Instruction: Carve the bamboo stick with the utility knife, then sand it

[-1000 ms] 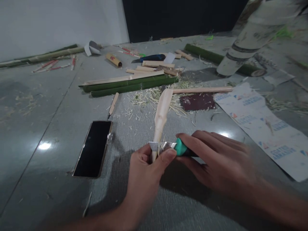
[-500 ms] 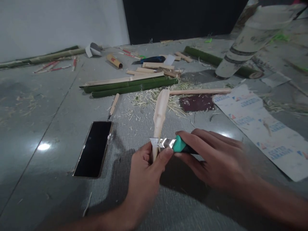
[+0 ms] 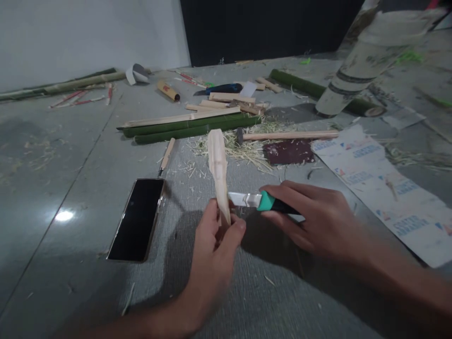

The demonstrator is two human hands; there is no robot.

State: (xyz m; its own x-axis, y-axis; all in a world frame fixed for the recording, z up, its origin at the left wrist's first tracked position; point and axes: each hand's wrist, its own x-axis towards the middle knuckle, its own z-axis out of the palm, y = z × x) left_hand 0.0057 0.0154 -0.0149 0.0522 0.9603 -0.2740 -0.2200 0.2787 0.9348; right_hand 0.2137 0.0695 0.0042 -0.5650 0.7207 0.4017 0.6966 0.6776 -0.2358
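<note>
"Where was the pale wooden piece (image 3: 217, 160)?"

"To the right of the phone (image 3: 137, 219), held up at a slant. The left hand (image 3: 213, 245) had its narrow end pinched between the fingers and the thumb."

"Which way did the long axis run?"

"Away from the person, roughly along the phone's length, though the piece leaned a little toward the phone's side. Seen in that view, the broad end reached past the phone's far end."

"And the right hand (image 3: 314, 219)?"

"Farther out to the right of the phone, wrapped round the dark handle of a knife (image 3: 266, 201), with forefinger and thumb near its green collar. The blade (image 3: 243, 199) pointed back toward the phone, so it ran crosswise to the piece."

"Was the edge on the wood?"

"I couldn't tell. The tip ended right at the piece's narrow part, on the side facing away from the phone, just by the left fingers. Touching or barely apart, the view didn't settle it."

"So which hand was nearer the phone?"

"The left, and with it the wood. A hammer (image 3: 289, 135) lay beyond and to the right of the phone, apart from both hands."
</note>
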